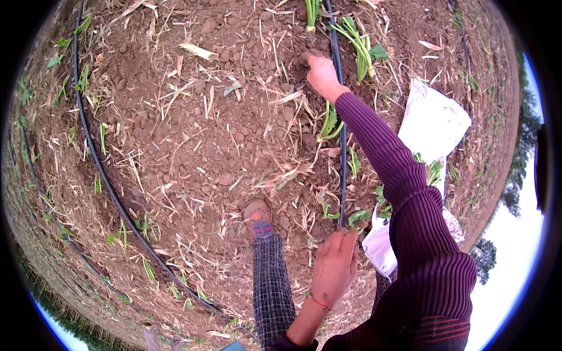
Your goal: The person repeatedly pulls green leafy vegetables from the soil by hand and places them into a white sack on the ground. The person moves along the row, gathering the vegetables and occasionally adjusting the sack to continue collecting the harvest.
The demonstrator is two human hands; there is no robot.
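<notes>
My right hand (322,73) reaches out ahead, its fingertips down at the brown soil just left of a black drip pipe (343,175); its fingers are partly hidden, so I cannot tell whether they hold anything. A leafy green seedling (311,15) stands beyond it, beside the pipe. Several cut green stems (361,50) lie to the pipe's right. Below my right wrist, another seedling (328,125) leans at the pipe's left. My left hand (336,263) is low, over the near stretch of pipe, palm down; whether it grips the pipe is hidden.
A white sack (434,123) and a pale bag (380,245) with greens lie to the right. My shoe (258,215) rests on straw-strewn soil. A second drip pipe (103,169) curves along the left, with small plants beside it. Another person's legs (153,338) show at lower left.
</notes>
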